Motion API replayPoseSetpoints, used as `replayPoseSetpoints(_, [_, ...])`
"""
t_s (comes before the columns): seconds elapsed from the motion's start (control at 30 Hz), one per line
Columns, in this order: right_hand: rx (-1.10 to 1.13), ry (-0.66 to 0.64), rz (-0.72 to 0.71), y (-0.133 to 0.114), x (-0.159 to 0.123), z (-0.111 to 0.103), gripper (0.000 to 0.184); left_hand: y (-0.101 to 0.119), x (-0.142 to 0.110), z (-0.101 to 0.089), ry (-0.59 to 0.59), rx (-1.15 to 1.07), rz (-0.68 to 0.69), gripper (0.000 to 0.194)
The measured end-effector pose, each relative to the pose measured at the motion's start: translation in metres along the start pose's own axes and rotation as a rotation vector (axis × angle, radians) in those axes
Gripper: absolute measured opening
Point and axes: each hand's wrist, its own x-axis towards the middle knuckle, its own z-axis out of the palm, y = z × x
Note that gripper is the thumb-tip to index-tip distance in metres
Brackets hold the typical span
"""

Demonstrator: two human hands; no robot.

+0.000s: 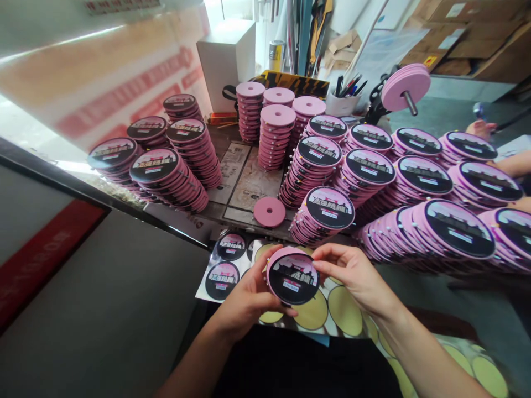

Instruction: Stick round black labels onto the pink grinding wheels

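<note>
Both my hands hold one pink spool [292, 276] with a round black label on its face, just above my lap. My left hand [249, 298] wraps round its left and lower edge, thumb across the front. My right hand [352, 273] pinches its upper right edge with fingertips. Under it lies a sticker sheet [232, 265] with a few black round labels left at its left end and several empty yellow circles. A bare pink spool [269, 211] lies flat on the table just beyond.
Leaning stacks of labelled pink spools [166, 177] fill the table left and right [415, 188]. Unlabelled pink stacks [276, 138] stand at the back, by a white box [226, 55], a pen cup [342, 99] and a spindle of spools [404, 85]. Another person's arm [510, 163] shows at right.
</note>
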Motion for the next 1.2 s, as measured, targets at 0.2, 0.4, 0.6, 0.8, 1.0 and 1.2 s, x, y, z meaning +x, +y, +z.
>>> replayPoseSetpoints(0.2, [0.024,0.007,0.014,0.001,0.000,0.000,0.022,-0.001,0.000,-0.002,0.006,-0.013,-0.009,0.073])
replayPoseSetpoints(0.4, [0.047,-0.014,0.022,0.002,0.000,0.000,0.022,-0.001,0.001,-0.002,0.016,0.003,-0.025,0.075])
replayPoseSetpoints(0.6, [0.023,0.005,0.015,0.002,-0.001,0.000,0.023,-0.003,0.000,-0.002,0.023,0.012,-0.016,0.075])
replayPoseSetpoints(0.8, [0.010,0.043,0.000,0.003,-0.003,0.002,0.022,-0.005,0.002,-0.004,0.008,0.023,0.021,0.074])
replayPoseSetpoints(1.0, [-0.048,0.089,-0.047,0.003,-0.003,0.005,0.022,-0.006,0.001,-0.003,-0.001,0.057,0.050,0.075])
replayPoseSetpoints(1.2, [-0.137,0.169,-0.106,0.009,-0.005,0.012,0.020,-0.005,-0.003,0.005,0.039,0.150,0.107,0.071])
